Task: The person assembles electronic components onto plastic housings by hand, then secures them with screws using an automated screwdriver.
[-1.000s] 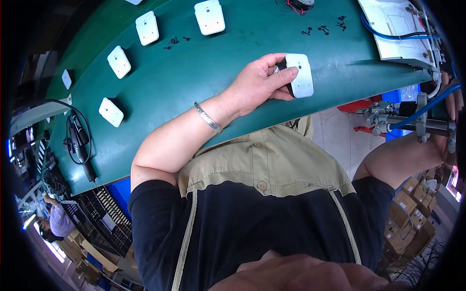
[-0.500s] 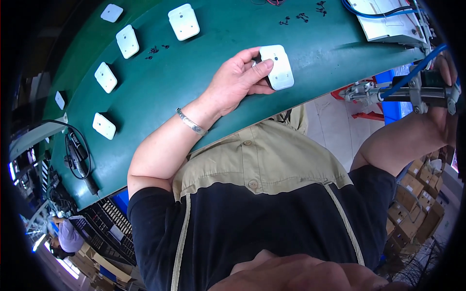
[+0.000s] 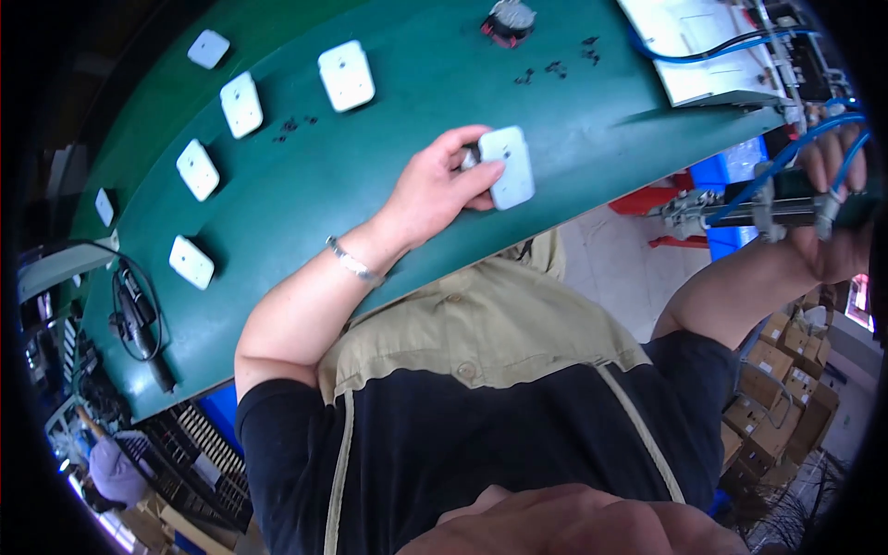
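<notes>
My left hand holds a white plastic case above the bench's near edge. The thumb lies on its white face and the fingers go behind it. This case has rounded corners and small dark holes. At the far right my right hand is bent round a dark part of a metal fixture, partly hidden by blue air tubes. What its fingers grip I cannot make out. Similar white cases lie to the left, among them a larger-looking one and another.
Small dark screws lie in groups, one group between the cases and others farther right. A round metal part with red wire lies at the back. A white machine housing stands at back right. A corded black tool lies left.
The whole view has shifted, so the bench sits lower in it and the round metal part shows fully. The case in my left hand is turned slightly. Both hands keep their places.
</notes>
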`<control>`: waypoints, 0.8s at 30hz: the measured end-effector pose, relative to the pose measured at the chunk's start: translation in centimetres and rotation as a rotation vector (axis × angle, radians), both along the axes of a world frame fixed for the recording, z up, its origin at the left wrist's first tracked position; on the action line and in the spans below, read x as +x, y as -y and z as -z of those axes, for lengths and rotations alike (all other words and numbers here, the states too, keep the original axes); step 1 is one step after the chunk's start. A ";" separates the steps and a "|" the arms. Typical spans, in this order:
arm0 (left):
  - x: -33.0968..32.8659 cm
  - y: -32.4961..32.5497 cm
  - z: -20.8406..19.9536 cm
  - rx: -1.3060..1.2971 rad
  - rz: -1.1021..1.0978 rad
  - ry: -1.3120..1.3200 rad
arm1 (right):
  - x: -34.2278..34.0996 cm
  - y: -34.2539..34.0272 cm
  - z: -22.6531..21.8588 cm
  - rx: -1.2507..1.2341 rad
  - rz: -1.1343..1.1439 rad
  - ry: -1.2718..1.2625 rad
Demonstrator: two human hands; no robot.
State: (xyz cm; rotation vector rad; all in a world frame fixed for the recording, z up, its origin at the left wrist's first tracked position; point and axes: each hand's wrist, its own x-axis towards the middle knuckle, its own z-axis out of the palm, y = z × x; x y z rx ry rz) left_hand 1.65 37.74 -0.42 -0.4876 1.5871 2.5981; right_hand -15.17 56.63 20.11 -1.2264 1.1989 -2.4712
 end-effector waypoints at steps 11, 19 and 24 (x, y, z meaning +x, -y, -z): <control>0.0 0.1 -0.6 -0.455 0.007 -0.056 | 0.6 -10.0 -1.5 0.300 0.098 -0.003; 0.1 0.5 0.7 -0.323 -0.024 -0.088 | 0.4 -3.5 -1.1 0.562 0.352 -0.098; -0.3 -0.8 -0.8 -0.334 -0.005 -0.074 | -1.0 -0.9 0.5 0.316 -0.007 -0.098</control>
